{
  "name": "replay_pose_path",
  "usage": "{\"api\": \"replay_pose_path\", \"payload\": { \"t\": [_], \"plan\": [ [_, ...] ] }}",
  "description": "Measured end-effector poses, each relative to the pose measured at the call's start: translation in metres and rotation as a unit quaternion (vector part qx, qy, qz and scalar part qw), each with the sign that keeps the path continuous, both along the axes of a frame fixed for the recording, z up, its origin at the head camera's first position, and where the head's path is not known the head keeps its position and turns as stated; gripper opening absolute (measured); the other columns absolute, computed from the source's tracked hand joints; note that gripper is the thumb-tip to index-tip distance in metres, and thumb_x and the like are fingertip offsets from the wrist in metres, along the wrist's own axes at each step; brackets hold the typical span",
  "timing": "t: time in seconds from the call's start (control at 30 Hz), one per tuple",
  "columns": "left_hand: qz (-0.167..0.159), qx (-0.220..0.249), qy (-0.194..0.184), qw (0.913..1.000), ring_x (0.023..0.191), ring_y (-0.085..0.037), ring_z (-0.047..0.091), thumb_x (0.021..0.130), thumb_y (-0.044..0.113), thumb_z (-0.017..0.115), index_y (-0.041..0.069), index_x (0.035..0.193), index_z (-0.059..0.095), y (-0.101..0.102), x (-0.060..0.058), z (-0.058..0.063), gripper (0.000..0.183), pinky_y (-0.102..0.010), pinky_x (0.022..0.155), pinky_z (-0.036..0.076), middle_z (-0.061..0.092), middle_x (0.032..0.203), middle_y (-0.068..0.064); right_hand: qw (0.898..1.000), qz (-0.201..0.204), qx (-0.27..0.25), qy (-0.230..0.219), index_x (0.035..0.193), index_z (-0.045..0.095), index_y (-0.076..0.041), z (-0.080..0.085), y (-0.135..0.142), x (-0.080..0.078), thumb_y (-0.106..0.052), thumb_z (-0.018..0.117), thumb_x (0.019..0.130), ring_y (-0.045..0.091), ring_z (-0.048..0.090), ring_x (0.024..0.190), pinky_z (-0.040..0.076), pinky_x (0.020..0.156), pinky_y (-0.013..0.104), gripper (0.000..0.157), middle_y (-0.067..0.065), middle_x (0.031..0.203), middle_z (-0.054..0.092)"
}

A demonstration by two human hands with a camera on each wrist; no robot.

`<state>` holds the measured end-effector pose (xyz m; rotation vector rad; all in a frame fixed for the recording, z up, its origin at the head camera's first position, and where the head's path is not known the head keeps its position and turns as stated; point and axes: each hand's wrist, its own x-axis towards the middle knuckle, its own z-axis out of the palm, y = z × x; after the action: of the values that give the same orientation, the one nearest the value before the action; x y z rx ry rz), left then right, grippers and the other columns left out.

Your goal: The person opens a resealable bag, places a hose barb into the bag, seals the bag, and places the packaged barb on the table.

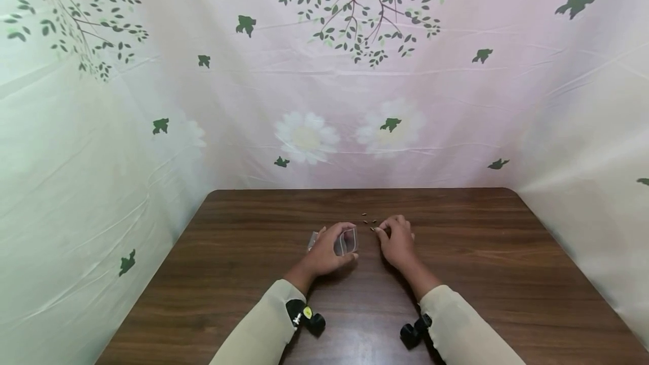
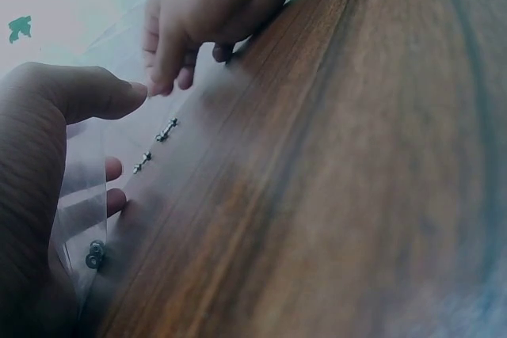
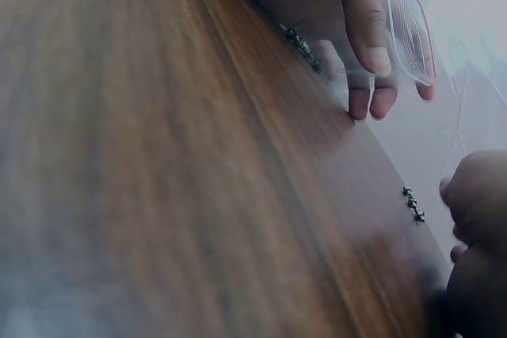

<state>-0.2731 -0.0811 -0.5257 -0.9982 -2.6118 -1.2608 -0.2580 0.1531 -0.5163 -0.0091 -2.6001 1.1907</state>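
Observation:
My left hand [image 1: 324,252] holds a clear zip bag [image 1: 347,242], fingers and thumb spread around its mouth. A red line runs along the bag's edge [image 3: 417,17] in the right wrist view. Small metal screws [image 2: 95,254] show low in the bag in the left wrist view. To the right, my right hand [image 1: 398,241] has thumb and index finger together at a small screw [image 1: 372,229], its end poking out past the thumb tip. Just beyond these fingertips, a few more small screws [image 1: 365,222] lie on the table.
The brown wood-grain table [image 1: 243,280] reaches back to a pale printed cloth [image 1: 345,89] that hangs behind it and along both sides. Black wrist cameras [image 1: 315,324] sit on both sleeves, close over the tabletop.

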Motion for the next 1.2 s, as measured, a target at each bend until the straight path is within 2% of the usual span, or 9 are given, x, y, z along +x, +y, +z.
{"api": "replay_pose_path", "payload": {
  "t": [0.13, 0.27, 0.37, 0.43, 0.53, 0.67, 0.8, 1.0, 1.2],
  "plan": [
    [-0.001, 0.0, 0.007, 1.0, 0.128, -0.019, 0.066, 0.094, 0.041, 0.082, 0.021, 0.152, 0.055, 0.0, -0.002, -0.004, 0.067, -0.08, 0.122, 0.023, 0.068, 0.142, -0.005, 0.996, 0.022, -0.042, 0.072, 0.097, 0.069, -0.001, -0.001, -0.003, 0.002, -0.009, 0.072, 0.105, 0.045, 0.051, 0.13, 0.039, 0.111, 0.065, 0.012, 0.023, 0.13, 0.06],
    [-0.002, -0.002, 0.007, 1.0, 0.129, -0.021, 0.066, 0.094, 0.039, 0.082, 0.019, 0.152, 0.055, 0.0, -0.002, -0.004, 0.067, -0.08, 0.122, 0.023, 0.068, 0.142, -0.005, 0.985, 0.066, -0.068, 0.147, 0.093, 0.069, -0.002, -0.001, -0.007, 0.004, -0.004, 0.074, 0.102, 0.041, 0.053, 0.121, 0.043, 0.103, 0.05, 0.01, 0.024, 0.124, 0.063],
    [-0.003, -0.002, 0.005, 1.0, 0.129, -0.023, 0.066, 0.094, 0.038, 0.083, 0.018, 0.151, 0.056, 0.001, -0.001, -0.003, 0.066, -0.081, 0.121, 0.023, 0.069, 0.142, -0.007, 0.977, 0.094, -0.078, 0.176, 0.091, 0.07, -0.005, -0.002, -0.01, 0.004, -0.003, 0.075, 0.101, 0.034, 0.052, 0.118, 0.042, 0.096, 0.04, 0.011, 0.025, 0.124, 0.064],
    [-0.004, -0.001, 0.007, 1.0, 0.13, -0.022, 0.065, 0.094, 0.039, 0.082, 0.019, 0.151, 0.056, 0.0, -0.003, -0.005, 0.067, -0.081, 0.121, 0.023, 0.068, 0.143, -0.006, 0.973, 0.108, -0.082, 0.189, 0.09, 0.07, -0.006, -0.002, -0.012, 0.005, -0.002, 0.076, 0.099, 0.029, 0.051, 0.115, 0.043, 0.09, 0.037, 0.012, 0.026, 0.124, 0.064],
    [-0.003, -0.004, 0.012, 0.9999, 0.13, -0.021, 0.065, 0.094, 0.042, 0.082, 0.02, 0.152, 0.055, 0.001, -0.004, -0.007, 0.067, -0.081, 0.121, 0.024, 0.068, 0.144, -0.005, 0.967, 0.127, -0.08, 0.205, 0.089, 0.07, -0.008, -0.003, -0.015, 0.005, -0.001, 0.077, 0.098, 0.022, 0.048, 0.111, 0.046, 0.083, 0.036, 0.013, 0.028, 0.124, 0.064],
    [-0.002, -0.002, 0.008, 1.0, 0.13, -0.022, 0.066, 0.094, 0.042, 0.082, 0.02, 0.152, 0.055, 0.001, -0.005, -0.008, 0.068, -0.081, 0.122, 0.024, 0.069, 0.144, -0.005, 0.962, 0.148, -0.081, 0.214, 0.09, 0.072, -0.009, -0.004, -0.018, 0.008, 0.0, 0.079, 0.096, 0.018, 0.046, 0.111, 0.044, 0.08, 0.031, 0.013, 0.029, 0.127, 0.063],
    [-0.004, -0.001, 0.003, 1.0, 0.131, -0.023, 0.066, 0.095, 0.044, 0.081, 0.019, 0.152, 0.055, 0.001, -0.004, -0.006, 0.067, -0.08, 0.122, 0.024, 0.068, 0.144, -0.006, 0.957, 0.165, -0.084, 0.225, 0.092, 0.074, -0.009, -0.004, -0.021, 0.01, 0.002, 0.079, 0.095, 0.021, 0.046, 0.112, 0.041, 0.08, 0.03, 0.012, 0.029, 0.127, 0.062],
    [-0.005, -0.005, 0.005, 1.0, 0.138, -0.025, 0.064, 0.096, 0.046, 0.08, 0.019, 0.152, 0.055, 0.0, -0.002, -0.003, 0.068, -0.083, 0.12, 0.023, 0.067, 0.148, -0.006, 0.955, 0.176, -0.081, 0.224, 0.093, 0.077, -0.01, -0.004, -0.023, 0.01, 0.0, 0.081, 0.094, 0.026, 0.046, 0.116, 0.041, 0.08, 0.031, 0.011, 0.03, 0.128, 0.061],
    [0.003, -0.011, -0.016, 0.9998, 0.137, -0.029, 0.064, 0.095, 0.038, 0.081, 0.015, 0.152, 0.055, 0.002, -0.001, 0.002, 0.067, -0.08, 0.124, 0.021, 0.067, 0.147, -0.009, 0.955, 0.176, -0.085, 0.224, 0.097, 0.077, -0.003, -0.005, -0.024, 0.009, -0.005, 0.079, 0.098, 0.03, 0.044, 0.119, 0.039, 0.082, 0.03, 0.003, 0.029, 0.131, 0.059]
  ]
}}
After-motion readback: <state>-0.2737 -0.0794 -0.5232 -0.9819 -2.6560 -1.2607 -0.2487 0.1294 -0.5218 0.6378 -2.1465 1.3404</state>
